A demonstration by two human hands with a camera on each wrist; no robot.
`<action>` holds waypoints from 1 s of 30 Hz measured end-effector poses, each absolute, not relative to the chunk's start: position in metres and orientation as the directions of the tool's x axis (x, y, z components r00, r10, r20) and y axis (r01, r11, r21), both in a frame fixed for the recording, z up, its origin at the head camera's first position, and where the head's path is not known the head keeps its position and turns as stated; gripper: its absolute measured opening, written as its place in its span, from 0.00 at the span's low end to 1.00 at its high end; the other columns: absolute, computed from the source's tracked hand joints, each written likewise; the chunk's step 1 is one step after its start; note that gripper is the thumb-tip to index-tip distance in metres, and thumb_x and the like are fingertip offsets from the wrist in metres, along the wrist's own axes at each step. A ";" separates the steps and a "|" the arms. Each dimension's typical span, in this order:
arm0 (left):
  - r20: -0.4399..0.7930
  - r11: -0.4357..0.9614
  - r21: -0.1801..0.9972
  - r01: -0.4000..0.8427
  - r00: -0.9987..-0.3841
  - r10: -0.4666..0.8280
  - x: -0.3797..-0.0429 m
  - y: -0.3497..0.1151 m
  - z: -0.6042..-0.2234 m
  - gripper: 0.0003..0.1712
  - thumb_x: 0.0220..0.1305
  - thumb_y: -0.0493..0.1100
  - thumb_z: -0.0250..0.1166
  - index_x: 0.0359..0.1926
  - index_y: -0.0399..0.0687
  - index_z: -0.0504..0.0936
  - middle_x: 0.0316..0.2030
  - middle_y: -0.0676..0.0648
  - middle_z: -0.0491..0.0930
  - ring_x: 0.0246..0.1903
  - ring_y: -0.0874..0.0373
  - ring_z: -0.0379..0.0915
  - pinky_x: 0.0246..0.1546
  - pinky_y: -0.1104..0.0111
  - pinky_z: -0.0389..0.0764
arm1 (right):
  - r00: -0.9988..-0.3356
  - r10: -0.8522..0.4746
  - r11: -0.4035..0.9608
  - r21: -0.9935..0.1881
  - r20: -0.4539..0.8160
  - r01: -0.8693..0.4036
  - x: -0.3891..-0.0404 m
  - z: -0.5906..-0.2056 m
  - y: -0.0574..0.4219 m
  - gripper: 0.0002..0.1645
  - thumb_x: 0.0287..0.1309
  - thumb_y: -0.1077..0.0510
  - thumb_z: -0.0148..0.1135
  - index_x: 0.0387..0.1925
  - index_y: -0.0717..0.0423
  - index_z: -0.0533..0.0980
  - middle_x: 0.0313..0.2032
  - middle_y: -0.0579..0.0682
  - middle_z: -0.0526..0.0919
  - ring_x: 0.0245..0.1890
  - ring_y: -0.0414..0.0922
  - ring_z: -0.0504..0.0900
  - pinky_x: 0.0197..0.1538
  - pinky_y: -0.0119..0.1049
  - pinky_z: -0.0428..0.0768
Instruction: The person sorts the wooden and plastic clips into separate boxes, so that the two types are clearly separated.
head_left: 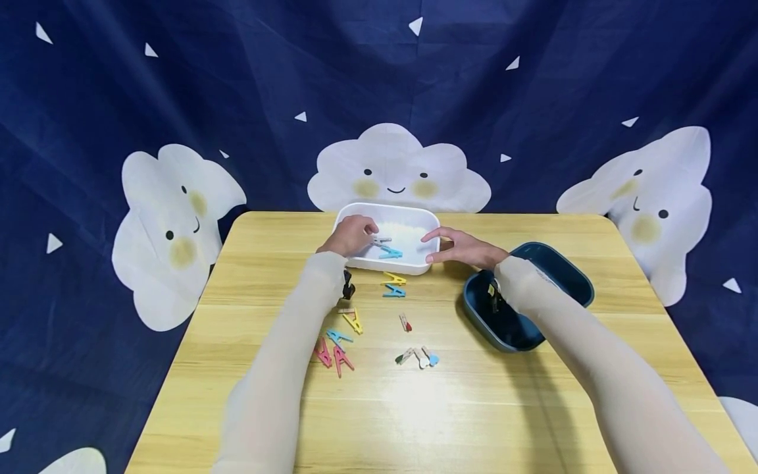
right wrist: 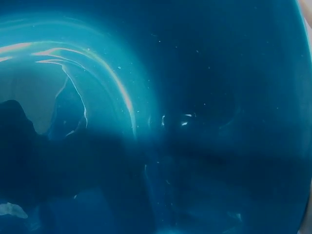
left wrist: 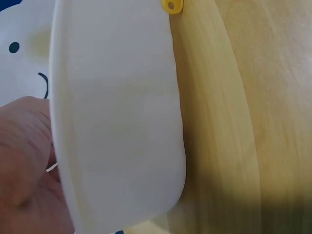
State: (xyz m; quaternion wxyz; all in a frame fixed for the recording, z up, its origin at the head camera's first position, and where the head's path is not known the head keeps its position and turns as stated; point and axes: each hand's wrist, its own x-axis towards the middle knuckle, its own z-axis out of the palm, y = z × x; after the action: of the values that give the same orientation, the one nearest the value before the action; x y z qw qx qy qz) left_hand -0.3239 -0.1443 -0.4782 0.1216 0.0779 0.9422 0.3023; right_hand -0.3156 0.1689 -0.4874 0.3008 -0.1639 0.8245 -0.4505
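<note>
Over the left part of the white bin (head_left: pixel 387 265), my left hand (head_left: pixel 351 236) has its fingers curled, holding a pale grey clothespin (head_left: pixel 383 240) near the bottom; part of it is hidden. A light blue clothespin (head_left: pixel 391 252) lies just below it inside the bin. At the bin's right end, my right hand (head_left: pixel 464 249) rests over the rim with thumb and fingers spread apart. The left wrist view shows the bin's outer wall (left wrist: pixel 122 107) beside the left hand (left wrist: pixel 22 161). The right wrist view looks into a dark blue bin (right wrist: pixel 204 87), with no right-hand grip visible.
The dark blue bin (head_left: pixel 586 289) stands under my right forearm. Before the white bin lie a yellow clothespin (head_left: pixel 393 279) and a blue one (head_left: pixel 394 291). Pink clothespins (head_left: pixel 341 359) are near my left forearm. Small wooden pegs (head_left: pixel 422 358) with hearts lie mid-table.
</note>
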 end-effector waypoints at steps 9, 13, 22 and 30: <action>-0.047 0.746 0.638 0.192 -0.957 0.287 -0.310 -0.168 -0.471 0.14 0.79 0.37 0.65 0.61 0.43 0.87 0.57 0.43 0.84 0.56 0.47 0.81 0.62 0.55 0.81 | -0.770 -0.536 0.547 -0.837 -0.346 -0.005 -0.315 -0.485 0.168 0.39 0.67 0.45 0.75 0.74 0.48 0.72 0.86 0.56 0.51 0.85 0.64 0.50 0.84 0.69 0.47; 0.029 0.722 0.656 0.220 -0.963 0.266 -0.303 -0.183 -0.468 0.15 0.79 0.37 0.65 0.62 0.43 0.86 0.57 0.42 0.84 0.54 0.47 0.81 0.60 0.54 0.82 | -0.775 -0.528 0.551 -0.835 -0.347 -0.002 -0.315 -0.485 0.168 0.39 0.66 0.44 0.76 0.73 0.46 0.73 0.85 0.55 0.53 0.85 0.62 0.52 0.84 0.68 0.48; 0.131 0.660 0.704 0.264 -0.961 0.245 -0.270 -0.215 -0.470 0.16 0.80 0.41 0.65 0.63 0.46 0.86 0.57 0.44 0.83 0.52 0.47 0.81 0.58 0.52 0.83 | -0.767 -0.540 0.554 -0.833 -0.347 -0.013 -0.315 -0.486 0.168 0.39 0.68 0.45 0.74 0.75 0.49 0.72 0.86 0.57 0.51 0.85 0.65 0.51 0.84 0.70 0.47; 0.156 0.639 0.721 0.268 -0.961 0.227 -0.237 -0.238 -0.474 0.15 0.79 0.41 0.67 0.61 0.45 0.87 0.57 0.42 0.83 0.52 0.47 0.83 0.58 0.51 0.85 | -0.763 -0.543 0.562 -0.827 -0.351 -0.019 -0.314 -0.481 0.167 0.39 0.68 0.45 0.74 0.75 0.48 0.72 0.86 0.57 0.52 0.86 0.65 0.50 0.84 0.70 0.47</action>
State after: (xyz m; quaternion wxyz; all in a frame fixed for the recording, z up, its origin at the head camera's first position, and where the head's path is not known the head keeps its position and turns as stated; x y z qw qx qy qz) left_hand -0.2367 -0.2378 -0.4741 -0.0256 0.1369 0.9049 0.4021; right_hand -0.3139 0.1666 -0.4809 0.2999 -0.1690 0.8312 -0.4365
